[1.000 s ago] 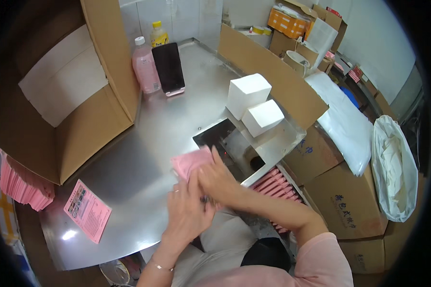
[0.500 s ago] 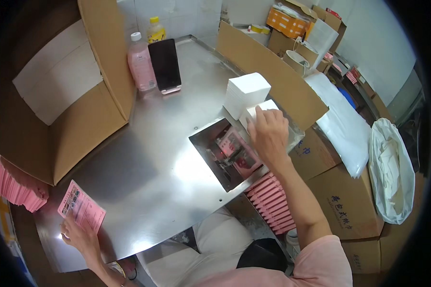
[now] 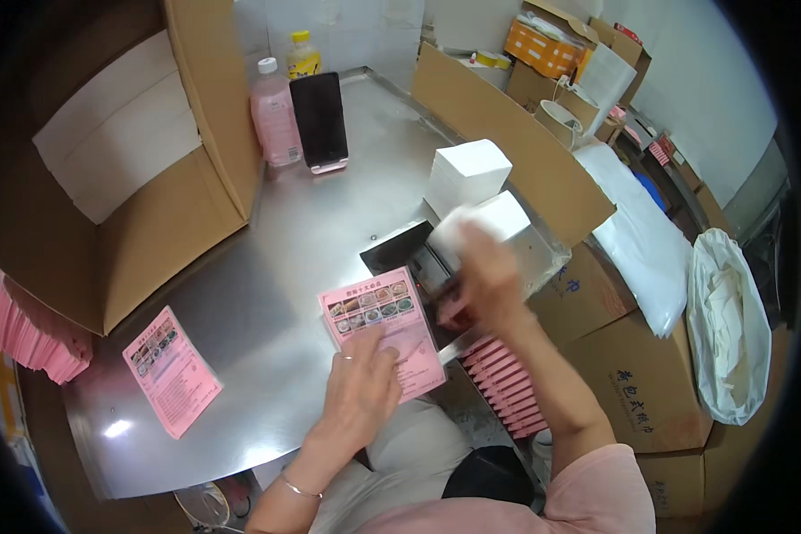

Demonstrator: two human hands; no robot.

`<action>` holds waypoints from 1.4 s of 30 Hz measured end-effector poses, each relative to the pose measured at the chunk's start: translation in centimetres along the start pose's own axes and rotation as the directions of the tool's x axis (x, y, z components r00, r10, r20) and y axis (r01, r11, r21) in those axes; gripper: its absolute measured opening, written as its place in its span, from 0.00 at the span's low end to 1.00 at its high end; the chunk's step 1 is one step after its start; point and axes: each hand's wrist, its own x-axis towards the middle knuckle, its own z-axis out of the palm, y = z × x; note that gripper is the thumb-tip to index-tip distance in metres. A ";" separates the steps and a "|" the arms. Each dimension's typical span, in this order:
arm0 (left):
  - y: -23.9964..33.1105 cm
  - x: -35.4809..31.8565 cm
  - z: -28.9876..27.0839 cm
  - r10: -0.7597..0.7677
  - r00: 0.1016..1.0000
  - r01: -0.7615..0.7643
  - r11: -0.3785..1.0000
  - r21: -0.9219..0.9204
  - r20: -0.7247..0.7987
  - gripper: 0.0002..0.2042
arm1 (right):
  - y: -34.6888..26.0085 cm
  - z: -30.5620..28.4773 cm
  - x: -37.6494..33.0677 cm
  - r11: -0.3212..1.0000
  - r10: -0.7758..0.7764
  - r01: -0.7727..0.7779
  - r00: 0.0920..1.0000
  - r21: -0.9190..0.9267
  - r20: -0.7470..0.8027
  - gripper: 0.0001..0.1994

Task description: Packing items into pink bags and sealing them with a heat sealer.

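Observation:
My left hand [image 3: 360,387] is over the table's front edge, fingers on a pink printed paper sleeve [image 3: 400,351] with small food pictures. My right hand [image 3: 494,280], smeared by motion, is above the rectangular opening [image 3: 396,249] in the tabletop. At its fingertips is a blurred white folded tissue [image 3: 449,233]. Just beyond it stand two stacks of white folded tissues, a taller stack [image 3: 470,178] and a lower stack [image 3: 505,214]. Machine parts inside the opening are partly hidden by the sleeve and my right hand. More pink sleeves [image 3: 171,374] lie at the table's left.
A large open carton [image 3: 173,240] stands at the left, with pink sleeves [image 3: 36,334] bundled below it. A phone [image 3: 319,120] and two bottles [image 3: 276,116] are at the back. Pink packs [image 3: 505,383] line up under the table's right edge. A cardboard panel [image 3: 507,133] borders the right side.
My left hand has moved right from the sleeves at the left, bringing a pink sleeve beside the opening. My right hand has drawn back from the lower stack with a white tissue.

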 end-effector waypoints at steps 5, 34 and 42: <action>0.0 -1.0 -2.9 -0.133 0.991 0.133 0.985 0.109 -0.008 0.25 | -5.0 -3.8 0.1 0.966 -0.259 0.259 0.962 -0.012 -0.086 0.17; 0.6 -1.2 -2.8 -0.182 0.982 0.158 0.943 0.292 0.058 0.30 | 4.9 -0.9 0.9 0.962 0.266 -0.272 0.956 -0.036 -0.124 0.13; 0.3 -1.3 -2.8 -0.305 0.952 0.298 0.906 0.299 -0.023 0.39 | -10.3 1.0 -2.7 0.879 -0.468 0.408 0.839 0.247 0.279 0.17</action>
